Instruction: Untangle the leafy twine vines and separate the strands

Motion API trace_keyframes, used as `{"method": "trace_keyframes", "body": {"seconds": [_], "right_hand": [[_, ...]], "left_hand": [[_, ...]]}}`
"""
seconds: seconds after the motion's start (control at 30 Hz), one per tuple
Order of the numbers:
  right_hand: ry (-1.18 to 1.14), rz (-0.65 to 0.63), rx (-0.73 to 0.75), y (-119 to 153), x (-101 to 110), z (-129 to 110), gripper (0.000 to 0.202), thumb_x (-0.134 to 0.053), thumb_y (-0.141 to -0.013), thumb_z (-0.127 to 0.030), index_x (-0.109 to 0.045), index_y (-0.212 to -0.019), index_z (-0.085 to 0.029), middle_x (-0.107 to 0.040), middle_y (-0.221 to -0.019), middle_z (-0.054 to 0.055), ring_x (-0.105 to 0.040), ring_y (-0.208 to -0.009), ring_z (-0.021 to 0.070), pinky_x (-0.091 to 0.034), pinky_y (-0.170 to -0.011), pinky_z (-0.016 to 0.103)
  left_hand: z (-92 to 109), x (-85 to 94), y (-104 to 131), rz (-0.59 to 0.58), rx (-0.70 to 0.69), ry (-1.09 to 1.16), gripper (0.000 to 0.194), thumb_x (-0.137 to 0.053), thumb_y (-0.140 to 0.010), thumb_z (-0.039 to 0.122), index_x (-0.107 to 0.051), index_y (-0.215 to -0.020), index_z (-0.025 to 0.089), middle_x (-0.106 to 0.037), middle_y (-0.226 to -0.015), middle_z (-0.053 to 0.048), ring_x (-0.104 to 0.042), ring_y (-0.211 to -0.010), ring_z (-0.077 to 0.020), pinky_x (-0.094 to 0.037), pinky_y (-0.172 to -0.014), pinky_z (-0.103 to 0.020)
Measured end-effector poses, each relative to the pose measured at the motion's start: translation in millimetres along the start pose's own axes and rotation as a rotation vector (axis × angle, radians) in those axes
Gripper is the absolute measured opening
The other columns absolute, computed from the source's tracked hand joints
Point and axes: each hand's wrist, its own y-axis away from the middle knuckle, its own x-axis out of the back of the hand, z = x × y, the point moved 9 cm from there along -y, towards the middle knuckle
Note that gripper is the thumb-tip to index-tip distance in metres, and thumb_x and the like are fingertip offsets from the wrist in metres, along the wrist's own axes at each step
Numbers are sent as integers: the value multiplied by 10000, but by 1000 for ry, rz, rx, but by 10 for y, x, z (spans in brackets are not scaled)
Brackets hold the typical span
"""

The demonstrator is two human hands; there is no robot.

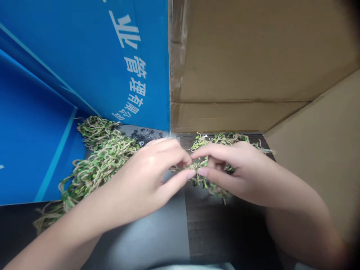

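My left hand [161,168] and my right hand [230,165] meet over the middle of the table, thumbs nearly touching. Each is closed in a pinch on a twine garland with green leaves [200,176]. Part of that garland is hidden behind the fingers. Around and beyond my right hand lie more leafy twine strands [222,139], partly covered by it. To the left, a large heap of leafy twine garlands [108,159] reaches from behind my left forearm to the corner of the blue panel.
A blue panel with white characters [135,71] stands upright at the back left. Brown cardboard [242,56] walls the back and right side. Small dark scraps [146,135] lie by the blue panel's foot. The tabletop is part grey [157,236], part dark wood grain [225,232].
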Motion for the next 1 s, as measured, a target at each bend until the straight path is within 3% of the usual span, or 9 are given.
{"method": "trace_keyframes", "body": {"seconds": [0.2, 0.47, 0.67, 0.83, 1.0], "right_hand": [[168, 45, 142, 21, 43, -142, 148, -600, -1074, -244, -743, -1036, -251, -772, -937, -51, -698, -838, 109, -450, -767, 253], [186, 58, 175, 22, 45, -146, 131, -612, -1059, -208, -739, -1033, -230, -764, -926, -43, -683, -827, 115, -457, -765, 262], [214, 43, 161, 4, -15, -129, 154, -616, -1012, -170, -720, -908, -218, -724, -828, -41, -645, -752, 119, -444, -697, 286], [326, 126, 181, -2, -28, -172, 168, -595, -917, -109, -669, -793, -194, -632, -701, -27, -560, -652, 138, -406, -644, 319], [417, 140, 285, 37, -73, -329, 231, -549, -973, -128, -632, -764, -181, -623, -724, 13, -517, -645, 156, -394, -645, 347]], "left_hand": [[-28, -10, -25, -36, -6, 18, 175, -579, -1071, 290, -719, -995, 218, -682, -954, -6, -595, -906, -145, -417, -826, -281], [-24, -53, -11, -54, 10, -34, 188, -583, -1071, 294, -731, -979, 224, -680, -954, -11, -587, -923, -162, -384, -842, -309], [-4, -88, -15, -51, 5, -66, 184, -572, -1071, 285, -709, -965, 223, -675, -948, -8, -578, -915, -166, -380, -832, -319], [40, 1, 2, 62, 37, -160, 95, -603, -1021, 261, -654, -1067, 195, -662, -1072, -48, -584, -1014, -207, -410, -880, -339], [112, -58, 5, -35, 46, -147, 152, -537, -1012, 230, -649, -921, 182, -625, -847, -20, -547, -767, -161, -381, -722, -305]]}}
